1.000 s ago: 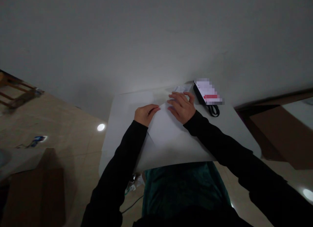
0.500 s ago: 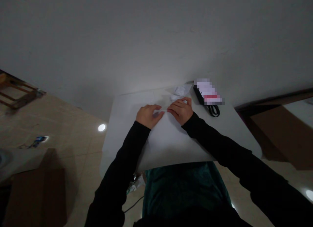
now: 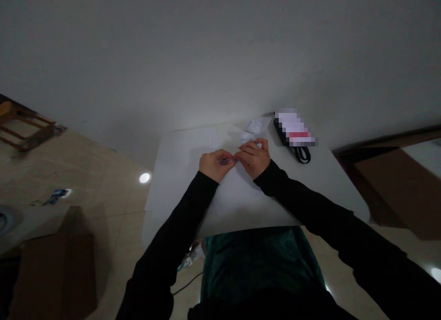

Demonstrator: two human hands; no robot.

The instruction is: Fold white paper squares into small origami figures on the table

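Moved: the left hand (image 3: 212, 166) and right hand (image 3: 254, 158) are closing in toward each other, and the paper between them is gathering into a small pinch.
Hands: they are together, fingertips meeting and pinching a small folded piece of paper (image 3: 226, 160), with its exact fold hidden by the fingers.
Grip: a tight fingertip pinch seems best here, keeping the small piece from slipping.
Below the hands: a white paper sheet (image 3: 234, 203) is lying at 6 o'clock on a white table (image 3: 337, 187).
Beside the hands: crumpled white paper (image 3: 253, 128) is resting at 1 o'clock.
Further out: a black pouch (image 3: 285, 134) with a pixelated label and a black cord (image 3: 303, 155) are lying at 2 o'clock.
Beyond the table: a cardboard box (image 3: 58, 269) is standing on the tiled floor (image 3: 103, 187) at 8 o'clock, and a wooden stool (image 3: 25, 131) is standing at 10 o'clock.
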